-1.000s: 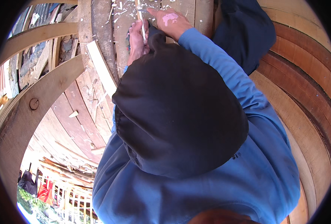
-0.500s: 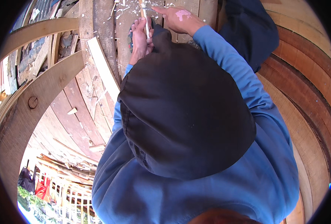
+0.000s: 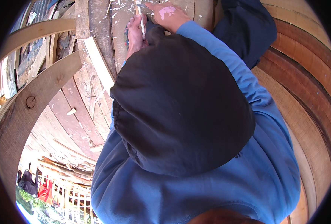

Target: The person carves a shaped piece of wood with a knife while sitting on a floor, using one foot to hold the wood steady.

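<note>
At the top of the head view, my left hand [image 3: 135, 35] is closed around a thin pale wooden stick [image 3: 142, 29], thumb along its side. Just to the right, my right hand [image 3: 168, 16] is closed, with a pink patch on its back. From its fingers a small knife blade [image 3: 139, 5] lies across the upper part of the stick. The knife's handle is hidden inside the hand. A large dark cloth-covered shape [image 3: 184, 104] fills the middle and covers most of my left forearm.
Wood shavings [image 3: 117, 8] litter the plank floor [image 3: 66, 108] around the stick. A pale board [image 3: 99, 63] lies left of my left hand. Curved-looking timber beams [image 3: 42, 89] stand at the left, and broad planks [image 3: 303, 74] line the right. A dark trouser leg [image 3: 247, 31] is at upper right.
My right hand has shifted slightly left, closer to my left hand, with the knife blade still across the stick. The whole view has drifted a little.
</note>
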A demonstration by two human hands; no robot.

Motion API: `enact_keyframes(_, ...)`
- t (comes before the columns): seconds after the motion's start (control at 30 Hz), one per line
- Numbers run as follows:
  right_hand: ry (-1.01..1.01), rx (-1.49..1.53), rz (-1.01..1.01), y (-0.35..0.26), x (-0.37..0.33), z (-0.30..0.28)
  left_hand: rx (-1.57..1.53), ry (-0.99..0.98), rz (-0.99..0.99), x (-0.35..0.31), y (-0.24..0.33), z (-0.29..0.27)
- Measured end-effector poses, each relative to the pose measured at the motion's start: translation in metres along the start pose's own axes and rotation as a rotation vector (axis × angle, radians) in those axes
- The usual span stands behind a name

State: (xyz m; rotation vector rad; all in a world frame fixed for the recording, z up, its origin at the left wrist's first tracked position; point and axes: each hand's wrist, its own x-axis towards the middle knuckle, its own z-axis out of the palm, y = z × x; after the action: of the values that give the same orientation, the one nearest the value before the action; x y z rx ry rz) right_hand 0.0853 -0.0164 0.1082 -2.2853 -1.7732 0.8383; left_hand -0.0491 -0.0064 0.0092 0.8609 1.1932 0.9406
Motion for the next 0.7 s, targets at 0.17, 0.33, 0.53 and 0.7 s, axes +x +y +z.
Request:
enact_keyframes(0.17, -0.031, 0.027, 0.070, -0.005, -0.007, -0.021, -0.201, -0.237, -0.265, 0.022, -0.022, -0.019)
enact_keyframes(0.33, -0.055, -0.069, 0.056, 0.000, 0.009, 0.004, -0.290, -0.244, -0.290, 0.017, -0.038, -0.015)
enact_keyframes(0.53, -0.215, -0.022, 0.016, -0.002, 0.006, -0.010, -0.292, -0.281, -0.361, 0.020, -0.016, -0.026)
enact_keyframes(0.7, -0.109, -0.002, 0.036, 0.014, -0.004, -0.011, -0.230, -0.257, -0.400, 0.011, 0.006, -0.005)
